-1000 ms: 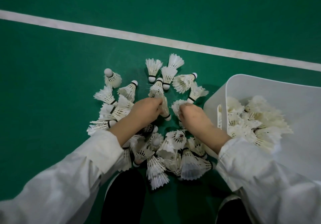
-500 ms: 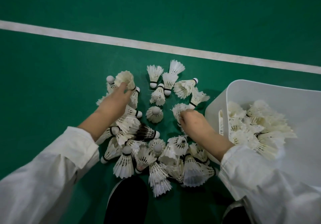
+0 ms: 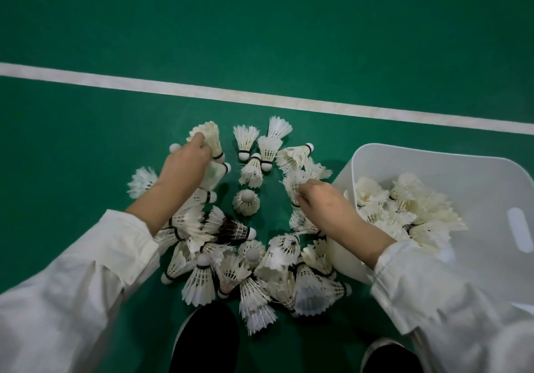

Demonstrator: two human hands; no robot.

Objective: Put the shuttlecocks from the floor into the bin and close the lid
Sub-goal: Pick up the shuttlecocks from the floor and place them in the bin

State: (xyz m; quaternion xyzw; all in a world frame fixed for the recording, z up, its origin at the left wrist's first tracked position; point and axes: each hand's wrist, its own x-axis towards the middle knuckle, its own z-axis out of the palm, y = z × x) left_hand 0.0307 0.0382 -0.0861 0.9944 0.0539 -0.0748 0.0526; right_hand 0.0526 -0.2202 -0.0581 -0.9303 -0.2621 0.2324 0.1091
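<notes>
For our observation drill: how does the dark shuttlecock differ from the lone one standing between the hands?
The dark shuttlecock has blackish feathers; the lone shuttlecock is white. The dark one lies on its side, cork pointing right; the lone one stands cork up. Both have pale corks.

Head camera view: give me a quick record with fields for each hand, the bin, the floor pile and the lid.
left hand: grips a shuttlecock stack at the pile's far left
right hand: grips a shuttlecock close to the bin
bin: white, open, on the right, partly filled with collected shuttlecocks
floor pile: many shuttlecocks lying on the green floor between the arms
lid: not in view
</notes>
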